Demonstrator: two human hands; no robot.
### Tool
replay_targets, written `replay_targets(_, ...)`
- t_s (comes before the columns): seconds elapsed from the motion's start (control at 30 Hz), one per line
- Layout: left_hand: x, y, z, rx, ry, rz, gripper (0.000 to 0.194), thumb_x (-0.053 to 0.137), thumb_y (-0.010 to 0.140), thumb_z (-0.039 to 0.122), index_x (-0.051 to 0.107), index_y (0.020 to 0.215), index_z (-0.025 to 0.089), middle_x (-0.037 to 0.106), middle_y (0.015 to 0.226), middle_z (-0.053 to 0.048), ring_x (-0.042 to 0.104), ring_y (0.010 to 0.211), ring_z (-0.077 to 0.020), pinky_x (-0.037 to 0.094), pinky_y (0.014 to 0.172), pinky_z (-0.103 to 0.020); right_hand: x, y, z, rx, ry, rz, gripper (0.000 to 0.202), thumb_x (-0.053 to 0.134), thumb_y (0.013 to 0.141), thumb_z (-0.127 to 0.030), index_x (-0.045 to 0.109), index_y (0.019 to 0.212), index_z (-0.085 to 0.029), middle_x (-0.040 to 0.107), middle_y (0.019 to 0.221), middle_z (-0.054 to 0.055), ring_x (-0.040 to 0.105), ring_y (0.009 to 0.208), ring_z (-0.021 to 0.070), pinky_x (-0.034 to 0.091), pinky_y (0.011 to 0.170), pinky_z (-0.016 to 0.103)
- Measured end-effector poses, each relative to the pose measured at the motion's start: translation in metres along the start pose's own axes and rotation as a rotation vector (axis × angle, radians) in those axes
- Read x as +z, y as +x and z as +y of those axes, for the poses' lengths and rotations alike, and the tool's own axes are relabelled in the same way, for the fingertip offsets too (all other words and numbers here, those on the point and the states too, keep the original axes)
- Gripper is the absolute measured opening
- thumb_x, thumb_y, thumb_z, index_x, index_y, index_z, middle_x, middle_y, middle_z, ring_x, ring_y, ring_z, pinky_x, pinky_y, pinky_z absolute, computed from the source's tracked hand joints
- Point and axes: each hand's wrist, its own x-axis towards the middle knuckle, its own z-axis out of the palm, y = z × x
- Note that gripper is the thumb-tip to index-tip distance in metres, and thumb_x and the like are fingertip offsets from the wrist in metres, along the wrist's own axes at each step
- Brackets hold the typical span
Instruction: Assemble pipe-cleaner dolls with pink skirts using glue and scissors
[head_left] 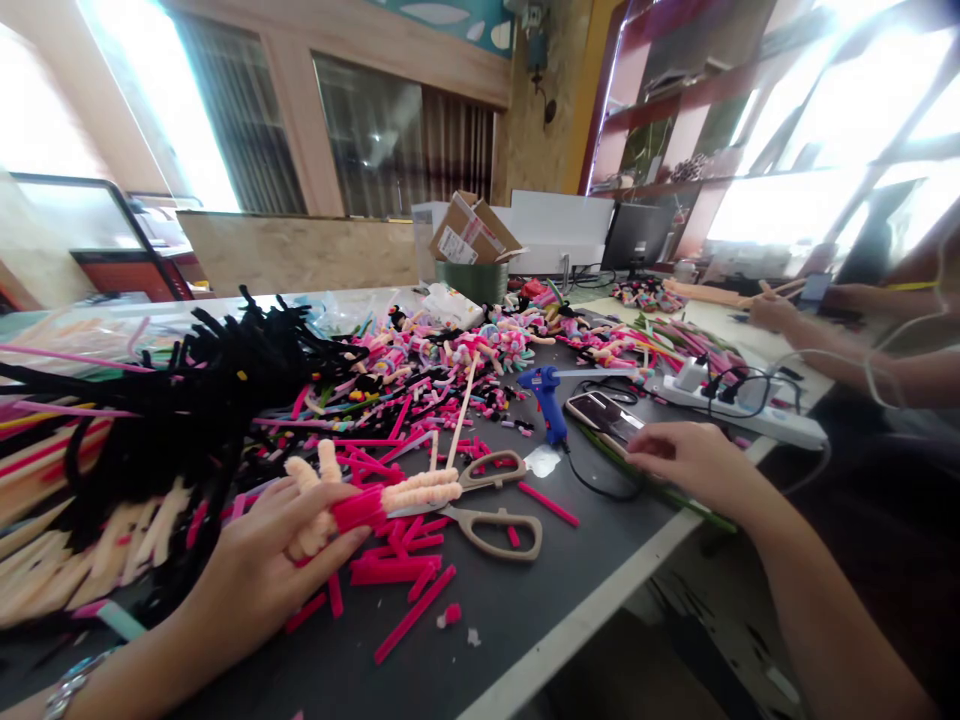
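Observation:
My left hand (300, 540) grips a pipe-cleaner figure (360, 508) between thumb and fingers. The figure has a bright pink wrapped middle and fuzzy peach limbs that stick out at both ends. Behind it lie scissors (499, 530) with beige handles, their blades mostly covered by the figure and pink pieces. At the right, my right hand (690, 465) rests at the near end of a smartphone (604, 415), fingers stretched toward it and touching its edge. Its thumb is mostly hidden. A blue hot glue gun (549, 402) stands just left of the phone.
Cut pink pipe-cleaner pieces (397, 570) litter the dark table (570, 580). Black pipe-cleaner bundles (247, 350) rise at the left. Small colourful pieces (487, 340) are heaped behind. A power strip (750, 405) with cords lies right, near another person's hand (776, 312).

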Motion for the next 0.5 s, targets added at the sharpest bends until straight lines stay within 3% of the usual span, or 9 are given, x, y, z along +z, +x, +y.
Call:
replay_targets(0.17, 0.000, 0.000, 0.001, -0.010, 0.006, 0.012, 0.033, 0.060, 0.079, 0.051, 0.067, 0.098, 0.025, 0.068, 0.075, -0.001, 0.064, 0.070, -0.0197, 0.047, 0.059, -0.026, 0.000, -0.002, -0.005, -0.007, -0.022, 0.023, 0.013, 0.063, 0.075, -0.036, 0.070, 0.071, -0.025, 0.072, 0.065, -0.002, 0.066, 0.060, 0.0164, 0.046, 0.057, 0.024)
replay_targets(0.37, 0.001, -0.002, -0.001, -0.013, -0.008, 0.008, 0.033, 0.060, 0.080, 0.051, 0.066, 0.100, 0.024, 0.067, 0.078, -0.001, 0.064, 0.074, -0.0200, 0.047, 0.065, -0.027, 0.006, 0.004, 0.009, 0.063, -0.150, 0.190, 0.024, 0.056, 0.074, -0.037, 0.070, 0.083, -0.019, 0.072, 0.073, 0.006, 0.066, 0.068, 0.0236, 0.047, 0.060, 0.031)
replay_targets(0.5, 0.001, -0.003, -0.001, -0.014, -0.017, -0.001, 0.033, 0.061, 0.080, 0.050, 0.066, 0.101, 0.024, 0.068, 0.078, -0.001, 0.064, 0.075, -0.0201, 0.047, 0.066, -0.027, 0.013, 0.009, 0.009, 0.029, -0.194, 0.153, 0.022, 0.055, 0.074, -0.032, 0.071, 0.083, -0.020, 0.071, 0.070, 0.004, 0.066, 0.064, 0.0212, 0.046, 0.059, 0.030)
